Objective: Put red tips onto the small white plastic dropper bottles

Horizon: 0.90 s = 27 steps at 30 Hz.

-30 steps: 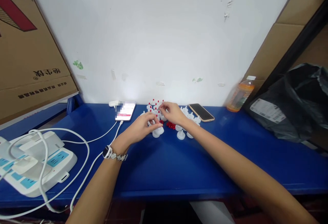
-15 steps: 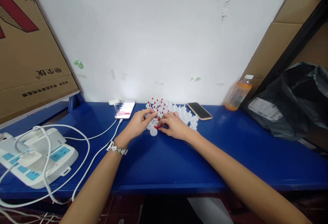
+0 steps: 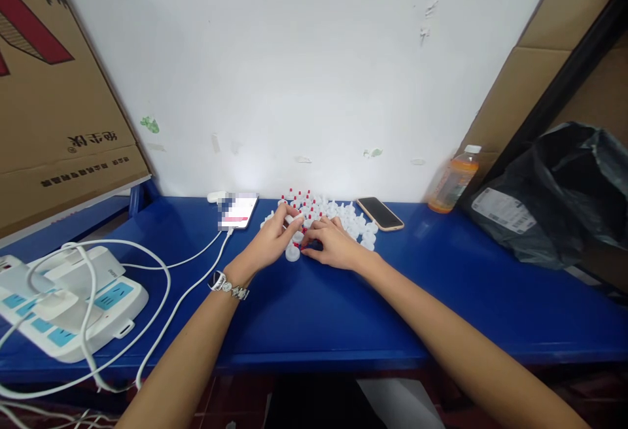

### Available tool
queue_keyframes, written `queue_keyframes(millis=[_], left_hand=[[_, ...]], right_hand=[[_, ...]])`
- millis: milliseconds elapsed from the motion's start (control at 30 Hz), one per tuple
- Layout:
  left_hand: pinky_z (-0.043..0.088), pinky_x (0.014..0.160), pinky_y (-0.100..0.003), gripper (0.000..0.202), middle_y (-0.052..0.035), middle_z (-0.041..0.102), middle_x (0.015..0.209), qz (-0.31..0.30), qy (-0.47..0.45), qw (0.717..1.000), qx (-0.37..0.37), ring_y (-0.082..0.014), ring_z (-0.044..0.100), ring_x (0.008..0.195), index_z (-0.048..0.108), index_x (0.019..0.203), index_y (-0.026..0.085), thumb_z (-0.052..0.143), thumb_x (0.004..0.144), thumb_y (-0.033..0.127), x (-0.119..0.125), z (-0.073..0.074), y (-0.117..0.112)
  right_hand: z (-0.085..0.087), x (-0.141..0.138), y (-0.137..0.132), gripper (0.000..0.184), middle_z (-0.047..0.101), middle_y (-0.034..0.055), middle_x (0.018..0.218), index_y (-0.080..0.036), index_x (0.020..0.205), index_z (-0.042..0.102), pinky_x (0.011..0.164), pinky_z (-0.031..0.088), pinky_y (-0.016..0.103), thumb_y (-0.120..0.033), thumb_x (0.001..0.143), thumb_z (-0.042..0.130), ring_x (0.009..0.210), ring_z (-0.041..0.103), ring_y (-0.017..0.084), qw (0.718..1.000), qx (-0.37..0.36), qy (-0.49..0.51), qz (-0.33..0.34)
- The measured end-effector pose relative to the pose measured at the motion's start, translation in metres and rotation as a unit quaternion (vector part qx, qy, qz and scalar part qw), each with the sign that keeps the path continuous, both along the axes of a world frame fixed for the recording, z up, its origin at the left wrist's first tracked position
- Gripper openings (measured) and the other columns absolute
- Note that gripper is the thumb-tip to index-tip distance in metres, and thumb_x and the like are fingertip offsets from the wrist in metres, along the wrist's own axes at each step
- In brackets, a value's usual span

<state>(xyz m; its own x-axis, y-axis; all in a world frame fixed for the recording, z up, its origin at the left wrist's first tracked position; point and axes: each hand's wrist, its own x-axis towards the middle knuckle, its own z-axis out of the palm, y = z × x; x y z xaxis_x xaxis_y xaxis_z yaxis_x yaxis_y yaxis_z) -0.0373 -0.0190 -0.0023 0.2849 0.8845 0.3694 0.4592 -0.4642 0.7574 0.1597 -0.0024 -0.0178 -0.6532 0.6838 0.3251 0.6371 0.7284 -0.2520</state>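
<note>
Both my hands meet over a cluster of small white plastic caps [image 3: 356,225], several topped with red tips [image 3: 307,205], at the back middle of the blue table [image 3: 314,311]. My left hand [image 3: 269,242], with a watch on its wrist, has its fingers curled with the fingertips touching a white cap [image 3: 293,254]. My right hand [image 3: 331,244] lies palm down just right of it, fingers bent over small red pieces [image 3: 300,246]. The fingertips of the two hands nearly touch. What each pinches is too small to make out.
A lit white phone [image 3: 237,210] on a white cable lies left of the caps, and a dark phone [image 3: 380,213] lies right of them. An orange drink bottle [image 3: 451,180] and a black bag [image 3: 554,197] are at the right. A power strip [image 3: 69,301] with cables sits at the left. Cardboard [image 3: 53,89] leans on both sides.
My right hand has pulled back from the far caps toward me and dropped to the red pieces beside the left hand. The left hand stayed near the front cap.
</note>
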Motion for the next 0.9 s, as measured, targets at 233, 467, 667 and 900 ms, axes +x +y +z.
queue_keyframes(millis=[233,467,667,900], left_hand=[[0.041,0.068,-0.026,0.038,-0.0004,0.055,0.082,-0.011,-0.037,0.999,0.006,-0.0141,0.052,0.073,0.051,0.097,0.021,0.034,0.100,0.054,0.004,0.002,0.001],[0.039,0.066,-0.025,0.038,0.0021,0.047,0.078,-0.025,-0.075,0.996,-0.030,-0.0122,0.046,0.069,0.045,0.094,0.022,0.030,0.100,0.056,0.012,-0.008,-0.002],[0.036,0.062,-0.025,0.037,0.0040,0.040,0.073,-0.033,-0.075,0.996,-0.030,-0.0120,0.040,0.065,0.044,0.095,0.022,0.029,0.101,0.056,0.016,-0.006,-0.005],[0.036,0.063,-0.026,0.037,0.0026,0.045,0.076,-0.011,-0.079,0.997,-0.014,-0.0128,0.042,0.067,0.046,0.097,0.022,0.028,0.101,0.054,0.021,-0.005,-0.007]], right_hand=[[0.000,-0.001,0.000,0.008,0.067,0.0039,0.089,-0.020,0.084,0.065,0.089,0.033,0.038,-0.027,0.087,0.064,0.095,0.054,0.021,0.998,-0.009,0.059,-0.006],[0.007,-0.008,0.002,0.006,0.057,-0.0037,0.065,-0.021,0.073,0.055,0.060,0.038,0.026,-0.022,0.076,0.060,0.060,0.049,0.013,0.924,-0.125,0.358,-0.052],[0.012,-0.014,-0.001,0.024,0.058,-0.0049,0.058,-0.021,0.076,0.054,0.049,0.032,0.024,-0.034,0.069,0.073,0.050,0.050,0.011,0.762,-0.319,0.564,-0.024],[0.010,-0.017,-0.004,0.033,0.069,0.0013,0.066,-0.019,0.077,0.058,0.051,0.038,0.024,-0.039,0.065,0.082,0.059,0.064,0.015,0.717,-0.372,0.590,0.014]])
